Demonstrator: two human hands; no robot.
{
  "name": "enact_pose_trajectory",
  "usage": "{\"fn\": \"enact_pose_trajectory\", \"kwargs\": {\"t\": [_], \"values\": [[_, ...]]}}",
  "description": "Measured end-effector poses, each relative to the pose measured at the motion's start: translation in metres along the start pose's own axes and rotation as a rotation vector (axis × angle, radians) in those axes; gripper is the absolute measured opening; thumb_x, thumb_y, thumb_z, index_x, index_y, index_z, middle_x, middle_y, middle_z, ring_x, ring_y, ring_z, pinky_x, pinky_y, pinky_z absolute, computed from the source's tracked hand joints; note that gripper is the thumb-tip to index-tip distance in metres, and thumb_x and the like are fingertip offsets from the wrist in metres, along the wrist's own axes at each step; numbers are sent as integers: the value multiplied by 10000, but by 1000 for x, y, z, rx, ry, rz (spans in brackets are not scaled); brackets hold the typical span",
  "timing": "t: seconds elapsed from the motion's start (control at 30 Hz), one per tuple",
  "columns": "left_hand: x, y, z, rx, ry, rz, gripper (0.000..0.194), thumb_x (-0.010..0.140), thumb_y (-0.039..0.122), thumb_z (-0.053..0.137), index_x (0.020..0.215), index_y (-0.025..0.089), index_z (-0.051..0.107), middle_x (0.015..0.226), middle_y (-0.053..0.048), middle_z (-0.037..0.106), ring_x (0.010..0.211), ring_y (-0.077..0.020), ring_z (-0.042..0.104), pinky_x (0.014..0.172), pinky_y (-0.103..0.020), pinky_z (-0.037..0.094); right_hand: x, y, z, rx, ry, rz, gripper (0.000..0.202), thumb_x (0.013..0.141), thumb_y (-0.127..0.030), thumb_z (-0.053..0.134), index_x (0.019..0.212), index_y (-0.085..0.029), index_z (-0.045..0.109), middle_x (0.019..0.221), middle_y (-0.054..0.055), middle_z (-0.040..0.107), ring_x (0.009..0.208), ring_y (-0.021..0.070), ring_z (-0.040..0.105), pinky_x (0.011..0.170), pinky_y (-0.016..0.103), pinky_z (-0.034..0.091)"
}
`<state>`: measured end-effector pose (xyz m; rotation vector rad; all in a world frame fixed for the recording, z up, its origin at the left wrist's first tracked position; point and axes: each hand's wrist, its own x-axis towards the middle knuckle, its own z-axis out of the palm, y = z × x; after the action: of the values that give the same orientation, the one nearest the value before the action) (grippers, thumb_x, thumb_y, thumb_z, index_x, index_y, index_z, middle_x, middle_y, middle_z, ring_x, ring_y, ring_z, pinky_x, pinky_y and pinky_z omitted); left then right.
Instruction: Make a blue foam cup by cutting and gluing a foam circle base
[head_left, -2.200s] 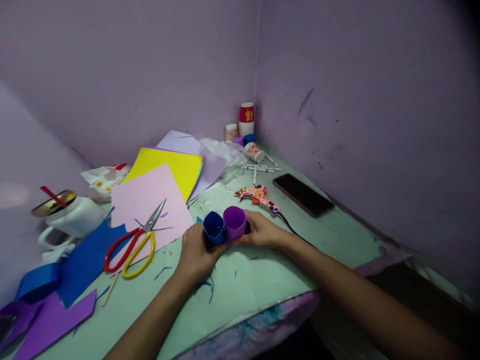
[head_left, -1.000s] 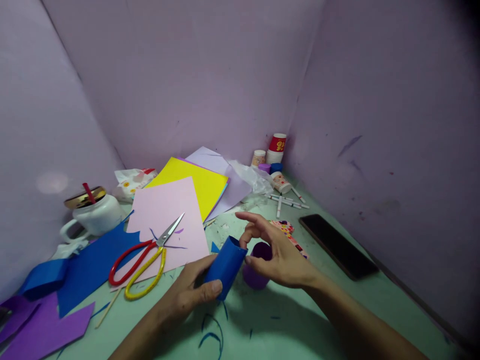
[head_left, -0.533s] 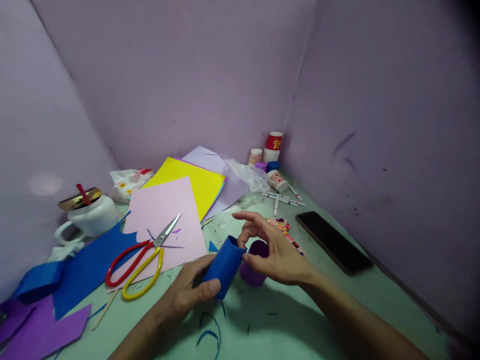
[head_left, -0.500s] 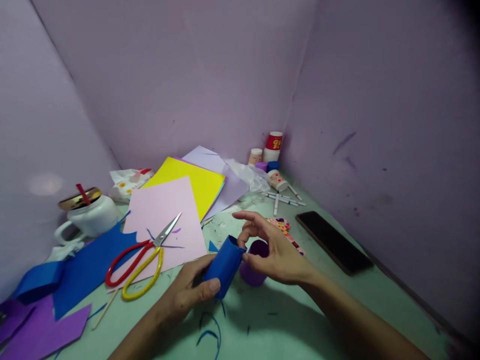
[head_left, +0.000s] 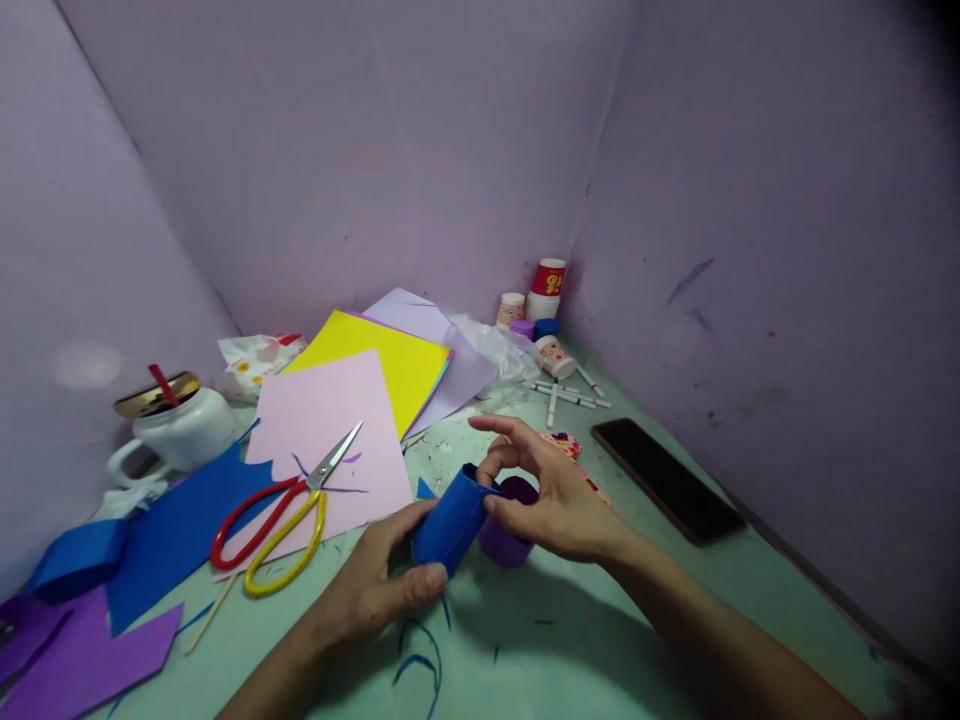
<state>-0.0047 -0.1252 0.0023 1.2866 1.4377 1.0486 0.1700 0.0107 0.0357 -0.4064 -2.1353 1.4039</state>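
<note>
A rolled blue foam-paper tube (head_left: 451,522) tilts up and to the right between my hands. My left hand (head_left: 394,572) grips its lower end, thumb in front and fingers behind. At the upper rim, my right hand (head_left: 541,490) pinches the edge between thumb and a finger, with the index finger stretched out above. Behind the right fingers a purple tube (head_left: 510,545) stands on the table, partly covered by them. Scissors (head_left: 311,485) with one red and one yellow handle rest on a pink sheet (head_left: 322,400) to the left.
A phone (head_left: 667,480) lies at right. Paper cups (head_left: 551,280), markers (head_left: 566,395) and a plastic bag (head_left: 499,348) are at the back. A yellow sheet (head_left: 390,360), a white mug (head_left: 187,430), blue foam sheet (head_left: 195,510) and purple scraps (head_left: 112,660) occupy the left. Thin blue offcuts (head_left: 420,660) lie in front.
The blue tube has tilted slightly more to the right, and its rim looks more pinched under my right fingers. My left hand keeps its hold at the lower end.
</note>
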Motion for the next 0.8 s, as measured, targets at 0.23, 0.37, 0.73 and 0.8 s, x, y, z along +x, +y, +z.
{"fn": "enact_pose_trajectory", "kwargs": {"t": [0.23,0.37,0.73,0.8], "values": [[2,-4,3,68,-3,22,665,717,499,655,1282,185,500,1244,-111,592,1068,-300,552,907,-414,436,-1,-1,1,3,10,8,629,687,-70,591,1267,-236,411,815,-14,610,760,143,590,642,278,486],[2,-6,4,78,-4,31,670,724,503,649,1287,175,493,1257,-127,583,1069,-296,551,912,-416,432,0,-1,2,8,11,8,625,684,-68,588,1262,-233,417,812,-15,607,754,142,588,630,274,482],[-1,-11,4,106,83,11,720,719,537,643,1315,175,461,1279,-123,568,1094,-313,547,919,-408,427,1,-1,2,67,42,53,605,698,-65,580,1256,-236,417,795,-24,595,758,139,563,631,271,459],[-1,-11,5,119,99,12,736,712,535,648,1324,173,456,1293,-128,561,1103,-325,542,925,-418,424,0,-1,2,70,44,50,599,700,-68,581,1252,-230,416,787,-25,589,751,139,557,632,274,458]]}}
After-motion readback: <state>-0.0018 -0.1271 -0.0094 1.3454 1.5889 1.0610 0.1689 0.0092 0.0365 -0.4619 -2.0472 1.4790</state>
